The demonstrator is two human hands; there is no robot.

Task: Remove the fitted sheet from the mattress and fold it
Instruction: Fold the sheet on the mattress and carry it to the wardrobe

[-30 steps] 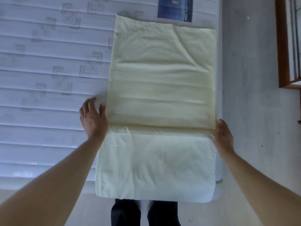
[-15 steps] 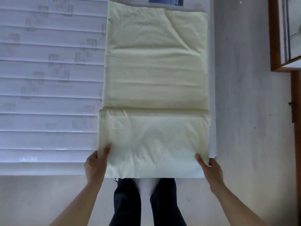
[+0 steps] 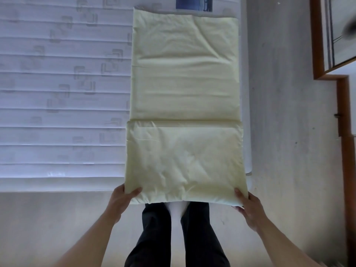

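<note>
A pale yellow fitted sheet (image 3: 185,105), folded into a long strip, lies on a bare white quilted mattress (image 3: 61,93) along its right side, its long axis running from 12 o'clock to 6 o'clock. The far end points to 12 o'clock, just short of a blue label (image 3: 194,3); the near end overhangs the mattress edge at 6 o'clock. A crosswise fold line sits just past halfway down. The left hand (image 3: 120,202) pinches the near corner at 7 o'clock, thumb on top, fingers hidden beneath. The right hand (image 3: 249,209) grips the near corner at 5 o'clock in the same way. The sheet stretches away from both hands toward 12 o'clock. Dark trouser legs (image 3: 177,237) show below, between the forearms. A wood-framed cabinet (image 3: 316,45) stands at 2 o'clock.
</note>
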